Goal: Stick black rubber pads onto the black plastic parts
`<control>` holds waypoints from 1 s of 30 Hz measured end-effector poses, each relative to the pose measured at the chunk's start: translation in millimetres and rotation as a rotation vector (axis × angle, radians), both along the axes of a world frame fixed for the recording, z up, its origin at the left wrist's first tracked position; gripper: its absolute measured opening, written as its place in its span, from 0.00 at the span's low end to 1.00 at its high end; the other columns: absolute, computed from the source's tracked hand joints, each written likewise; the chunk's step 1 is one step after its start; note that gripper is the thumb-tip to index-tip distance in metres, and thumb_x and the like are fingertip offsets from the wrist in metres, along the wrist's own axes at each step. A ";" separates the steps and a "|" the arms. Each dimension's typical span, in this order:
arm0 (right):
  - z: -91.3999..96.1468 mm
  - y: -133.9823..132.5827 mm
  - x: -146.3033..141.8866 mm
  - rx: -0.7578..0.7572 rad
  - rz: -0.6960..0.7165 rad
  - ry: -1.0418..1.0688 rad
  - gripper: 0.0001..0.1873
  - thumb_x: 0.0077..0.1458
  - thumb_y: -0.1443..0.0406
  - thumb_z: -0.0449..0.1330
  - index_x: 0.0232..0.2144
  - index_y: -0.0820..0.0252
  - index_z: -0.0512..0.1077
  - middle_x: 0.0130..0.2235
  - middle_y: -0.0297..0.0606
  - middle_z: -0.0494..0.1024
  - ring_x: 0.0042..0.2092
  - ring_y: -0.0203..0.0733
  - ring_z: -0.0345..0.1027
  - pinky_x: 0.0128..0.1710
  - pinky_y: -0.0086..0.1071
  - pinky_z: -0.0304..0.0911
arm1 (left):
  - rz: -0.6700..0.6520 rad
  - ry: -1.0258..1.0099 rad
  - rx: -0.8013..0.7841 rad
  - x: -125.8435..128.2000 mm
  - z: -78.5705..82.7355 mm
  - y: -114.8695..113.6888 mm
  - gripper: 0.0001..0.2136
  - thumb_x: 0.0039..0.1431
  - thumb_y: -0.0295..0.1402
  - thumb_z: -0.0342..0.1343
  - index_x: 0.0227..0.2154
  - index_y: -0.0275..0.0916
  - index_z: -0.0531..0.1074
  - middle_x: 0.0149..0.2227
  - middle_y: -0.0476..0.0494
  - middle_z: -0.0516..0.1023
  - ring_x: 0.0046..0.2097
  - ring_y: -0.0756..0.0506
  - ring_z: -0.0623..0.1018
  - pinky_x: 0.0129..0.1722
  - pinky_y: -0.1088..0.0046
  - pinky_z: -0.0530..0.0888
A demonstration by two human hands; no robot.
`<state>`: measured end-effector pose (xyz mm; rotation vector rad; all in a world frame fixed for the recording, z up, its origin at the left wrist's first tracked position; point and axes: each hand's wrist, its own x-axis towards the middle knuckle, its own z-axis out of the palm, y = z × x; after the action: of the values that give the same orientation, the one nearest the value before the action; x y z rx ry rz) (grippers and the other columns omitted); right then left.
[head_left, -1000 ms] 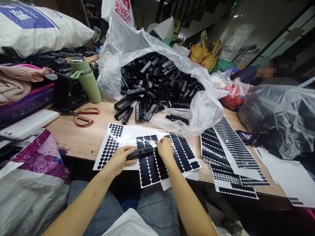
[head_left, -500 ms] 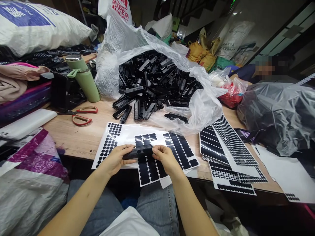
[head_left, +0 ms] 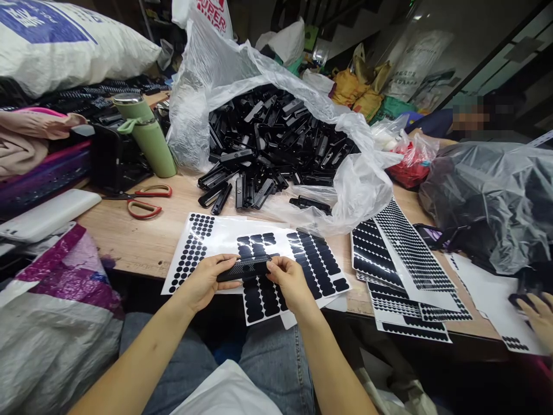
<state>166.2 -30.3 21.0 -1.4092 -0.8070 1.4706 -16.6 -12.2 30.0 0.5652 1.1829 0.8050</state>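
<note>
My left hand (head_left: 206,279) is closed round the left end of a long black plastic part (head_left: 242,268), held level just above the table's near edge. My right hand (head_left: 290,279) pinches the part's right end with thumb and fingertips. Under both hands lies a white sheet of black oval stickers (head_left: 298,271), overlapping a sheet of round black dots (head_left: 190,251). Whether a sticker sits between my right fingertips is too small to tell.
A clear plastic bag (head_left: 216,75) spills a heap of black parts (head_left: 276,144) across the wooden table (head_left: 129,236). Red-handled scissors (head_left: 144,202) and a green flask (head_left: 149,138) stand left. More sticker sheets (head_left: 401,271) lie right; another person's hand (head_left: 540,317) shows at the right edge.
My right hand came back from the oval sticker sheet to the right end of the black part. Another person's hand has come into view at the right edge.
</note>
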 end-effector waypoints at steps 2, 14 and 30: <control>-0.3 -0.7 0.3 -0.001 0.003 -0.007 0.16 0.37 0.56 0.65 0.22 0.60 0.66 0.28 0.32 0.65 0.32 0.35 0.61 0.40 0.35 0.64 | -0.002 0.001 0.002 0.1 0.0 -0.3 0.07 0.49 0.30 0.59 0.33 0.36 0.75 0.38 0.41 0.76 0.38 0.44 0.77 0.31 0.68 0.79; -10.7 -6.3 0.7 0.124 0.005 -0.318 0.11 0.48 0.57 0.58 0.26 0.59 0.67 0.30 0.34 0.70 0.33 0.38 0.64 0.38 0.34 0.63 | -0.016 -0.023 0.021 -0.5 -3.7 -1.4 0.08 0.49 0.31 0.60 0.34 0.36 0.75 0.36 0.42 0.76 0.37 0.45 0.77 0.31 0.68 0.79; -15.6 3.7 -10.6 0.271 -0.292 -0.249 0.16 0.50 0.57 0.58 0.37 0.56 0.59 0.41 0.38 0.67 0.42 0.38 0.66 0.42 0.33 0.63 | 0.232 0.914 0.983 -27.4 -0.6 82.7 0.12 0.54 0.33 0.51 0.37 0.35 0.75 0.47 0.37 0.69 0.53 0.39 0.67 0.56 0.60 0.61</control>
<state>155.7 -26.6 5.4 -1.4470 -0.8744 0.9388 -44.0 70.5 29.4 1.7584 1.6447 1.4005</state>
